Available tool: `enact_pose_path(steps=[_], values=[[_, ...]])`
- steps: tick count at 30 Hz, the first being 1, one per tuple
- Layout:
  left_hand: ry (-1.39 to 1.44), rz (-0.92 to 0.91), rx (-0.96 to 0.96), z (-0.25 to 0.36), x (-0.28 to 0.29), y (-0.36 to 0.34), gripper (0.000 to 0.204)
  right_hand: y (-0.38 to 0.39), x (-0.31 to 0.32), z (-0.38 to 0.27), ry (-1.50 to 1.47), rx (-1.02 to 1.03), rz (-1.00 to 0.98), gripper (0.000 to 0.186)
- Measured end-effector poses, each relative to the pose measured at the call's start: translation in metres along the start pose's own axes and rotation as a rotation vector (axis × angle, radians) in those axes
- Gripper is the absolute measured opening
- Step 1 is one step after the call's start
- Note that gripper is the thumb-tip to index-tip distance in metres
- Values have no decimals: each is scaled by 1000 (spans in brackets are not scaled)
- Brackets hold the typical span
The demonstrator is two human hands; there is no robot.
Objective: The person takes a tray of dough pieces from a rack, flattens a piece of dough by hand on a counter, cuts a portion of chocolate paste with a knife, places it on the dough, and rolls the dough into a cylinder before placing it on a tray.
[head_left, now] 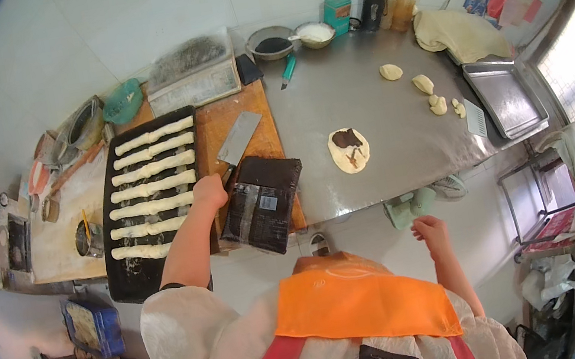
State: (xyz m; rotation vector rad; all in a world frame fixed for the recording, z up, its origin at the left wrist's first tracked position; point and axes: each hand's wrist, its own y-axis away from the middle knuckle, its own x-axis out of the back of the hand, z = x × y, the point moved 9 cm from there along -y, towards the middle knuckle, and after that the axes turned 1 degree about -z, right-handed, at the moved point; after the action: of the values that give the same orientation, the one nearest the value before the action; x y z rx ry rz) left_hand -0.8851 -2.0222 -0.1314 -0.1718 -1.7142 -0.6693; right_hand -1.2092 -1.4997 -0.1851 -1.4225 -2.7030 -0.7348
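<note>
Gripping side, head view: the left hand [210, 192], toward nine o'clock, is wrapped round the handle of the cleaver [239, 137].
Cleaver: toward eleven o'clock over the wooden board [258, 113], blade pointing to one; swung toward four, its edge could slit the dark package [263, 204].
Package: toward eight o'clock, its near corner seemingly past the edge of the desk [394, 140]; a knock could topple it.
Dough strips [153, 188]: toward nine o'clock on the black tray [127, 280]; a lowered forearm [188, 240] could squash their ends.
Right hand [431, 232]: toward four o'clock, beyond the desk, fingers half-curled; cannot tell whether they pinch anything.
Dough round [350, 154]: between two and three o'clock, dark filling [347, 138] exposed; a brushing sleeve could smear it.
</note>
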Motion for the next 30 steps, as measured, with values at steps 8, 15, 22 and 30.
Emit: enact_pose_path(steps=[8, 15, 22, 30], values=[[929, 113, -55, -3, 68, 0, 28, -14, -207, -169, 162, 132, -683, 32], [1294, 62, -568, 167, 95, 94, 40, -56, -306, -247, 338, 447, -630, 30], [681, 592, -492, 112, 67, 71, 36, -50, -281, -224, 1108, 778, -841, 15], [629, 525, -450, 121, 49, 56, 38, -41, -295, -233, 1099, 825, -998, 17]])
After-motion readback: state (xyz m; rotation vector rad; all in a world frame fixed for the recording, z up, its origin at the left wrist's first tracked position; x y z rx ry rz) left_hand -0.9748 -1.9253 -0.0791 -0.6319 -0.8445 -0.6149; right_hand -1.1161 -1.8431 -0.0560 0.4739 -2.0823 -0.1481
